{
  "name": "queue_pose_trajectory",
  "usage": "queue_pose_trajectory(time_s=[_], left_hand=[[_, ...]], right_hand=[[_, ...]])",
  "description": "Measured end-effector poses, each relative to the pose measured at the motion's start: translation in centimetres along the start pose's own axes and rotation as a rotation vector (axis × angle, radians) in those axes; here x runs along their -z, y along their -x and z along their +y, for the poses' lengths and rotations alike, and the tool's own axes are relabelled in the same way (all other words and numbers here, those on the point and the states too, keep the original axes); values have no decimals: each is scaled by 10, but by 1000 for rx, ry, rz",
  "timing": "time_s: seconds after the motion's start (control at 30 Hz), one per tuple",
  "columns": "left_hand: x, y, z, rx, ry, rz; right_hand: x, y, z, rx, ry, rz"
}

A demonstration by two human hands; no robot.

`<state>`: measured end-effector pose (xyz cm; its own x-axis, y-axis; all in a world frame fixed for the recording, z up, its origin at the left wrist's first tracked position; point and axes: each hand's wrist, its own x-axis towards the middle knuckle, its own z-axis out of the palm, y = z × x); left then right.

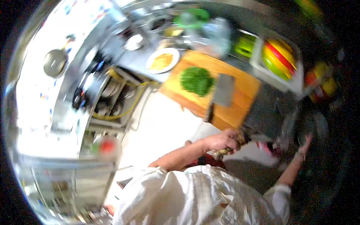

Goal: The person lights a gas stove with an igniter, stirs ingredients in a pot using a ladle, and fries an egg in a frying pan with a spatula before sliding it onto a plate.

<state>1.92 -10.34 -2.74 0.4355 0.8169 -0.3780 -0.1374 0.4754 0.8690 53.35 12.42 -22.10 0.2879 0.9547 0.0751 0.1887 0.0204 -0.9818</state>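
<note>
My left hand (225, 140) is closed around something brownish that I cannot make out, just below the lower edge of a wooden cutting board (245, 101). Out at the right, my right hand (304, 147) reaches into a dark area beside a dark round shape; its fingers are blurred, and I cannot tell whether it holds anything. Chopped greens (196, 81) lie in a pile on the board. Right of them, a cleaver (224, 90) rests flat, its dark handle pointing down past the board's edge.
A white plate (175, 57) with yellow strips sits left of the board. Behind are a plastic bag (217, 32) and a green item (192, 18). A white bin (296, 84) holds colourful items at the right. A round pan (55, 63) is at the far left.
</note>
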Motion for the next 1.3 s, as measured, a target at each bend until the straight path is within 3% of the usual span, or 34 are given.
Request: queue_pose_trajectory(time_s=[0.07,0.1,0.17,0.3,0.37,0.4,0.5,0.6,0.7,0.77,0.9,1.1,1.13,1.17,1.3], left_hand=[[9,36,25,-23,274,10],[20,60,28,-65,281,54],[40,103,26,-142,463,123],[90,197,15,-313,661,309],[120,247,1,-400,705,359],[134,270,-3,-456,736,436],[170,336,-14,-597,823,663],[207,397,-24,-701,828,681],[236,443,-36,-769,772,856],[257,468,-45,-953,915,871],[296,519,-54,-1165,940,993],[372,609,-74,-1275,859,1259],[387,625,-76,-1306,855,1313],[401,638,-74,-1335,849,1367],[464,702,-76,-1353,788,1498]], right_hand=[[-10,8,7,3,-80,115],[-36,6,-8,-163,-210,257],[-93,19,-27,-103,-20,217],[-271,118,-196,198,-20,71],[-347,170,-264,348,7,-68],[-378,169,-265,458,-11,-178],[-482,233,-333,359,-69,-454],[-580,285,-367,423,5,-585],[-661,350,-399,342,-33,-834],[-717,386,-407,417,13,-961],[-831,464,-422,366,-132,-1243],[-988,593,-440,223,-229,-1629],[-1014,608,-438,337,-235,-1699],[-1035,620,-440,247,-217,-1828],[-1120,690,-457,32,46,-1951]])
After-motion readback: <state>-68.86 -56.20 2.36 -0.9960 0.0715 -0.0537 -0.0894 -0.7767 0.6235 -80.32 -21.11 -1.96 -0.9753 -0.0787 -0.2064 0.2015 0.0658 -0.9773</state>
